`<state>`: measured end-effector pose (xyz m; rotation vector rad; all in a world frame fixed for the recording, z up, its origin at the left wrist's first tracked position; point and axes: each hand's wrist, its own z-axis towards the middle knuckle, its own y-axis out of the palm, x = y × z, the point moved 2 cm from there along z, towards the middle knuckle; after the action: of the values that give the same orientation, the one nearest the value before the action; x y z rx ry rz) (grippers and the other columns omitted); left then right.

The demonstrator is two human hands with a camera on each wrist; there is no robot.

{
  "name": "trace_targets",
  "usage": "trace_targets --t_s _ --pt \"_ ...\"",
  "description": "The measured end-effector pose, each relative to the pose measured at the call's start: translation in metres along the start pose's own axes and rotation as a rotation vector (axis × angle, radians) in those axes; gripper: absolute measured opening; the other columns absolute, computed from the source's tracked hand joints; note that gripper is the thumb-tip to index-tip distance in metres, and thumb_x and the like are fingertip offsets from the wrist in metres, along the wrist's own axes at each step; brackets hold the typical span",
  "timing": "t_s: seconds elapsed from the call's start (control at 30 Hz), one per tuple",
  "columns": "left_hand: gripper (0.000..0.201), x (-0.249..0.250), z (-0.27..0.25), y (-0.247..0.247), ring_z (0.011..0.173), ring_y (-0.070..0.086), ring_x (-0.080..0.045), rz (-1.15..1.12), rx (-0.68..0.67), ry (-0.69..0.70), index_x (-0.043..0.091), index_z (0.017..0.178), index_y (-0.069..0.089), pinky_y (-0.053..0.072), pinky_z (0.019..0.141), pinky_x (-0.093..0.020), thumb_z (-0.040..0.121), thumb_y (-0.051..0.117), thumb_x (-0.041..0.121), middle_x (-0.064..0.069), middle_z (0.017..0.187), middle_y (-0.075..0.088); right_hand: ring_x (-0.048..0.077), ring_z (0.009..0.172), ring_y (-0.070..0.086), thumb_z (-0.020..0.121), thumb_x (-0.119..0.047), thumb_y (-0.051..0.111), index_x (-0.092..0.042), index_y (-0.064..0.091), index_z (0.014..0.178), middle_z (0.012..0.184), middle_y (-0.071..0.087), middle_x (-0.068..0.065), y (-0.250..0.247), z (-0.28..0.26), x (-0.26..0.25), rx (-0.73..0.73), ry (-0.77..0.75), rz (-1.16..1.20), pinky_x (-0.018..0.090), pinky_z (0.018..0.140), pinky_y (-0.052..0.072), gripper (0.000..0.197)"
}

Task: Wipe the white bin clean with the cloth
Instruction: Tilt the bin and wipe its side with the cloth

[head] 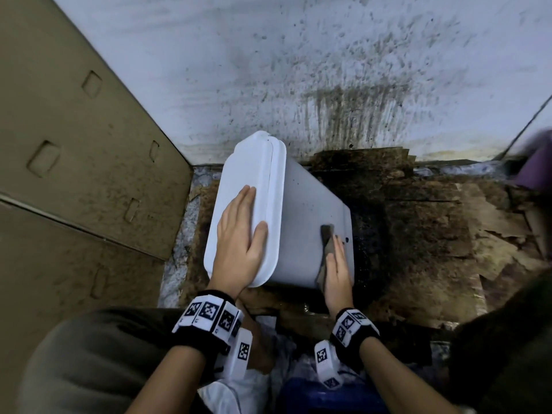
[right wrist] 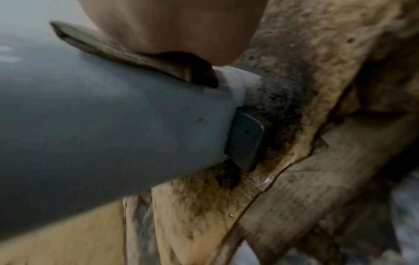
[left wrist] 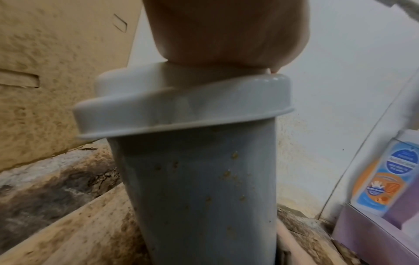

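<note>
The white bin (head: 307,216) leans tilted on the floor, its lid (head: 248,174) to the left and its base to the right. My left hand (head: 239,234) lies flat on the lid, fingers straight, thumb over the lid's rim. My right hand (head: 337,264) presses a folded grey-brown cloth (head: 327,234) against the bin's upper side near the base, fingers straight. In the left wrist view the bin's wall (left wrist: 197,179) carries brown specks below my left hand (left wrist: 226,32). In the right wrist view the cloth (right wrist: 127,52) sits under my right hand (right wrist: 176,26), above a dark foot pedal (right wrist: 247,141).
Cardboard boxes (head: 74,144) stand close on the left. A stained white wall (head: 328,85) is right behind the bin. Wet, dirty cardboard (head: 433,234) covers the floor. A purple box (head: 534,168) sits at the right edge. My knees frame the near side.
</note>
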<state>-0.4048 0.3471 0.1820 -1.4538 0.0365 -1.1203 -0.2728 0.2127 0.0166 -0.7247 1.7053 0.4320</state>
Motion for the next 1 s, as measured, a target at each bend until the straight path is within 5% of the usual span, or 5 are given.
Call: trace_targets --t_s 0.13,0.4,0.6,0.77,1.0 --pt "0.057 0.004 -0.001 0.002 0.153 0.019 -0.010 -0.005 -0.002 0.021 0.019 0.158 0.028 0.017 0.125 -0.039 0.104 0.042 0.031 0.006 0.165 0.027 0.021 0.145 0.037 0.107 -0.022 0.039 -0.028 0.040 0.153 0.158 0.041 0.000 -0.015 0.026 0.024 0.153 0.202 0.019 0.032 0.121 0.025 0.046" --pt "0.057 0.003 -0.001 0.001 0.153 0.019 -0.009 0.012 0.011 0.012 0.019 0.158 0.027 0.014 0.125 -0.033 0.104 0.040 0.031 0.006 0.165 0.027 0.026 0.144 0.039 0.106 -0.027 0.039 -0.033 0.038 0.153 0.158 0.041 0.002 -0.016 0.027 0.024 0.175 0.239 -0.006 0.031 0.118 0.025 0.047" --pt "0.058 -0.001 -0.001 -0.001 0.153 0.019 -0.010 0.014 0.014 -0.004 0.020 0.159 0.027 0.013 0.125 -0.031 0.104 0.040 0.030 0.006 0.165 0.027 0.012 0.153 0.020 0.108 -0.025 0.037 -0.029 0.036 0.154 0.164 0.028 -0.008 0.017 0.007 -0.012 0.137 0.103 0.117 0.039 0.127 0.013 0.046" --pt "0.057 -0.003 0.000 -0.001 0.153 0.019 -0.011 0.019 0.009 -0.014 0.020 0.159 0.026 0.013 0.124 -0.030 0.104 0.039 0.031 0.005 0.165 0.026 -0.003 0.150 0.017 0.107 -0.025 0.034 -0.041 0.038 0.148 0.161 0.027 -0.022 0.051 -0.032 -0.066 0.003 -0.101 0.186 0.031 0.126 0.011 0.044" --pt "0.058 -0.005 0.001 -0.003 0.153 0.021 -0.013 0.034 0.005 -0.017 0.018 0.159 0.027 0.016 0.125 -0.036 0.104 0.039 0.032 0.003 0.166 0.026 0.008 0.154 0.017 0.108 -0.020 0.034 -0.023 0.029 0.156 0.165 0.025 -0.008 0.046 -0.035 -0.072 -0.135 -0.424 -0.069 0.033 0.126 0.015 0.049"
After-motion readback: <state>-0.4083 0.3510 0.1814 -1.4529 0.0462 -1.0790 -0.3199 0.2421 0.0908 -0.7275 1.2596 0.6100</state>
